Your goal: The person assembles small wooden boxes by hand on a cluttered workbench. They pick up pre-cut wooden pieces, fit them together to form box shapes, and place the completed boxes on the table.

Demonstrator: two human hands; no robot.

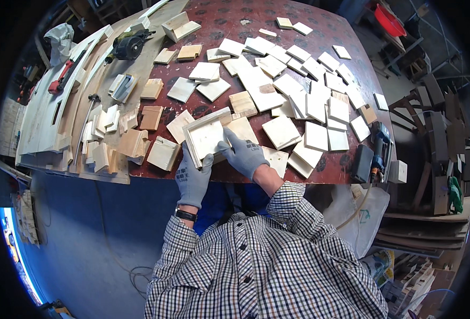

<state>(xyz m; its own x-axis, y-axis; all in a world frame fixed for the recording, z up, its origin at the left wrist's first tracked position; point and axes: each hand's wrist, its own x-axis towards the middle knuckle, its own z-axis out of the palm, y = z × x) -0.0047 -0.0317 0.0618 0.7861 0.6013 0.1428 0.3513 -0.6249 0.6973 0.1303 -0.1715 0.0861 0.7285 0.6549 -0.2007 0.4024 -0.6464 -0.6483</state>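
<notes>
Both my hands wear grey gloves and hold a small wooden frame [207, 139] at the table's near edge. It has a square pale panel with raised strips along its far and left sides, and it is tilted toward me. My left hand [194, 179] grips its lower left part, thumb in front. My right hand [244, 154] closes on its right edge with thumb and fingers. Around it lie loose square wood pieces, such as a pale block [163, 153] on the left and a square panel [281, 132] on the right.
Many wood squares [315, 107] cover the dark red tabletop [203, 21]. To the left are a hammer [93, 99], a black power tool [131, 45], a red tool [65, 77] and long boards [46, 114]. A blue air nailer [379, 149] with a hose sits at the right edge.
</notes>
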